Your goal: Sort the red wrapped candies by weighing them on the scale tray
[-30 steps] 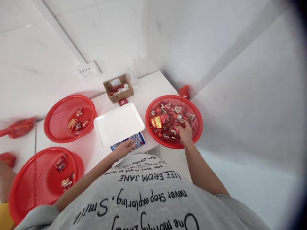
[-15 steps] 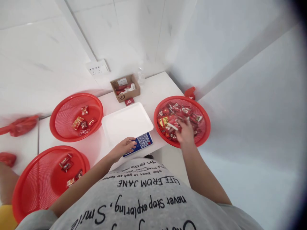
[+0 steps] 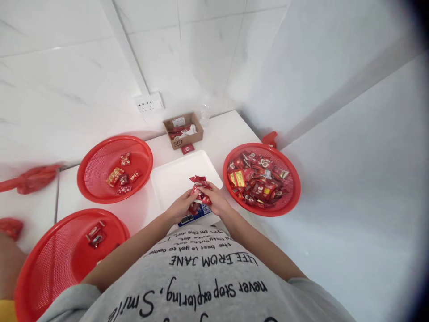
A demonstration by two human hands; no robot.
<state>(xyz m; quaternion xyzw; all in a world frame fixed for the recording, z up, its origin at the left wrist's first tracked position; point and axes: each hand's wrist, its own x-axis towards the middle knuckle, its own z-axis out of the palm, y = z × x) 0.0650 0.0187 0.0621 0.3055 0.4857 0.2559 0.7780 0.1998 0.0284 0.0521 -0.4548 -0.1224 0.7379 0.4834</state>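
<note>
Several red wrapped sweets (image 3: pixel 198 185) sit bunched between the person's left hand (image 3: pixel 181 208) and right hand (image 3: pixel 218 202). Both hands are closed around them, just above the near edge of the white scale tray (image 3: pixel 174 173). The sweets look light, crinkly and slippery, so they are probably best cupped from below or pinched by the wrapper ends. A full red basket (image 3: pixel 291 199) lies to the right.

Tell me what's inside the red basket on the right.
The right basket holds a heap of red packets, one yellow-faced packet. The heap hides most of the mesh floor and anything lower down. The left hand and right hand hold a separate bunch outside it.
</note>
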